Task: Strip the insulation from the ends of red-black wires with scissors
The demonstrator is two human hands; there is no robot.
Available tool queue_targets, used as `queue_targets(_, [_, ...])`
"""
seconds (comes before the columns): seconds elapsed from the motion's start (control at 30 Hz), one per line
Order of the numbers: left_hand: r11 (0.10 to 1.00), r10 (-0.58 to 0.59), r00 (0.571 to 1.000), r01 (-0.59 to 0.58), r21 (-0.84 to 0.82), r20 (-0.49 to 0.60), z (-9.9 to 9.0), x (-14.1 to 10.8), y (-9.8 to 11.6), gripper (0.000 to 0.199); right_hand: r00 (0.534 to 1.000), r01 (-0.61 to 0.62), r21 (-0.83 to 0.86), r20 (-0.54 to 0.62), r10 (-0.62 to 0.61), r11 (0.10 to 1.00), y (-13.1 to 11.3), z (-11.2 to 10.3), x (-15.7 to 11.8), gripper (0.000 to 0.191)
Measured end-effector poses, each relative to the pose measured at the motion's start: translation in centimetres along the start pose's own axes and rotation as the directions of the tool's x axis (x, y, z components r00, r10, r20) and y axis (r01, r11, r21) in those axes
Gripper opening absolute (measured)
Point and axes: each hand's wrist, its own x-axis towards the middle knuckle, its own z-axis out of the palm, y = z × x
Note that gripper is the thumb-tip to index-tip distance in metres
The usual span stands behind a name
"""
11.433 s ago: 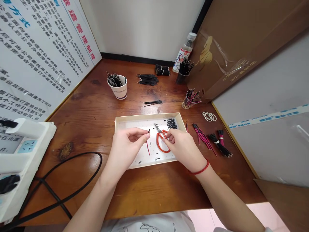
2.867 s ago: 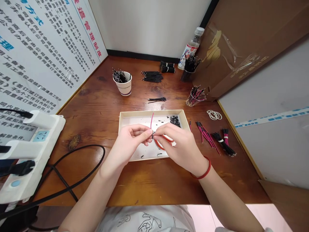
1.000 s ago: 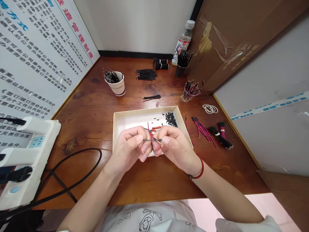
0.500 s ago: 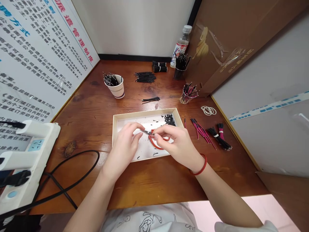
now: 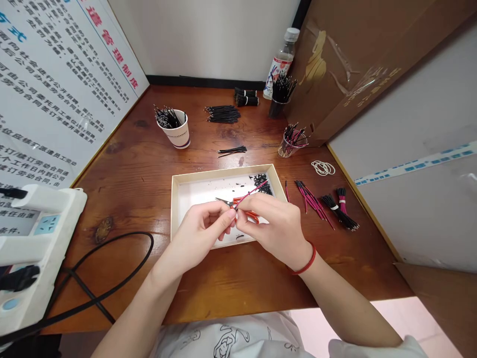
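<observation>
Over the shallow cardboard tray (image 5: pixel 173 199), my left hand (image 5: pixel 203 226) and my right hand (image 5: pixel 274 219) meet with their fingertips nearly touching. A thin pink wire (image 5: pixel 254 190) slants up and right from between them. My right thumb and fingers pinch it close to its lower end. My left thumb and forefinger are closed on that end, which the fingertips mostly hide. Behind the hands, in the tray, lie scissors (image 5: pixel 225 202) with dark blades and orange-red handles, partly covered by my fingers. Small black scraps (image 5: pixel 263 184) are heaped in the tray's far right corner.
Right of the tray lie loose pink wires (image 5: pixel 315 204), tied bundles (image 5: pixel 339 211) and white rubber bands (image 5: pixel 323 168). Behind stand a paper cup (image 5: pixel 179 136), plastic cups (image 5: pixel 292 149) of wires and a bottle (image 5: pixel 279 64). A power strip (image 5: pixel 59 243) and black cable (image 5: pixel 112 287) occupy the left.
The pink wire now shows above my right hand. My left fingers have left the scissor blades, moved right and closed beside the right fingertips. The view has shifted slightly.
</observation>
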Motion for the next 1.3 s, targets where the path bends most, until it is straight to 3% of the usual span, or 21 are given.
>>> queue_targets(0.1, [0.993,0.029,0.999,-0.033,-0.113,-0.038,0.4,0.1,-0.3,0.031,0.995,0.022,-0.076,-0.097,-0.029,0.997,-0.2,0.2,0.0,0.02])
queue_targets(0.23, [0.976,0.03,0.998,-0.04,-0.212,-0.047,0.7,0.1,-0.6,0.032,0.989,0.035,-0.12,-0.137,-0.051,0.992,-0.3,0.3,0.2,0.021])
queue_targets(0.37, [0.97,0.0,1.0,-0.004,-0.242,-0.019,0.5,0.0,-0.4,0.033,0.976,-0.034,-0.182,-0.216,-0.006,0.983,0.5,-0.6,0.8,0.021])
queue_targets(0.67, [0.985,0.059,0.983,-0.03,0.168,-0.173,-0.2,-0.2,-0.2,0.033,0.933,-0.289,-0.244,-0.286,0.216,0.926,4.0,-3.3,1.4,0.016])
queue_targets(0.83, [0.944,0.117,0.94,-0.005,0.331,-0.319,-0.5,-0.2,-0.5,0.032,0.938,-0.346,-0.25,-0.106,0.33,0.904,5.1,-4.1,1.3,0.009])
queue_targets(0.93, [0.929,0.115,0.943,0.01,0.371,-0.312,-0.2,-0.2,-0.8,0.033,0.924,-0.38,-0.102,-0.088,0.372,0.919,4.2,-3.2,1.2,0.016])
queue_targets(1.0, [0.92,0.103,0.954,0.016,0.391,-0.282,0.0,-0.1,-0.9,0.034,0.917,-0.395,0.169,0.014,0.399,0.903,3.0,-2.2,1.2,0.017])
queue_targets(1.1, [0.909,0.086,0.973,0.011,0.416,-0.214,0.2,-0.2,-1.0,0.035,0.888,-0.448,0.518,0.16,0.432,0.729,1.3,-1.3,1.5,0.016])
queue_targets(1.17, [0.901,0.087,0.978,0.003,0.433,-0.188,0.2,-0.3,-1.0,0.035,0.876,-0.459,0.559,0.156,0.456,0.69,1.0,-1.4,2.4,0.014])
queue_targets(1.23, [0.885,0.111,0.984,-0.034,0.465,-0.14,0.3,-0.5,-1.1,0.028,0.882,-0.443,0.503,0.094,0.463,0.742,1.8,-2.1,4.0,0.016])
queue_targets(1.3, [0.849,0.142,0.99,-0.116,0.516,-0.011,0.4,-0.6,-1.3,0.024,0.872,-0.452,0.379,-0.002,0.489,0.808,3.7,-2.7,6.0,0.017])
